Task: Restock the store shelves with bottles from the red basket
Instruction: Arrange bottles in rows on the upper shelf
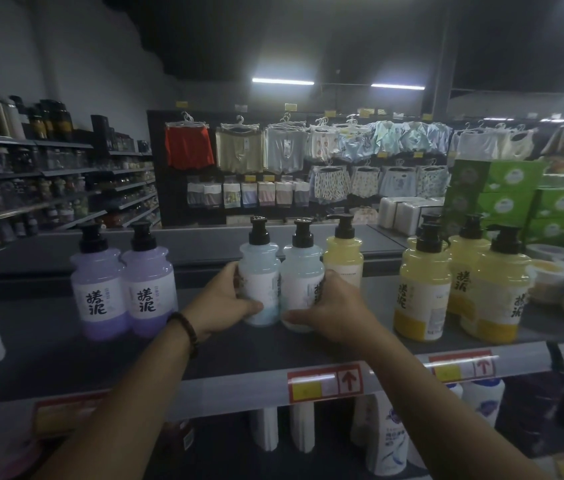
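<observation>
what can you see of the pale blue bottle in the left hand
The pale blue bottle looks like translucent plastic, with a black pump top and a white label. It stands upright on the dark shelf, close against a matching bottle on its right. The left hand grips its lower body, thumb across the front.

The shop is dim and a bit blue. Long white ceiling lamps [283, 81] far back glow and smear. The pale blue plastic pump bottles [260, 282] up close look sharp. Far things look blurry. The dark grey metal shelf [66, 348] bends near the dark edges.
</observation>
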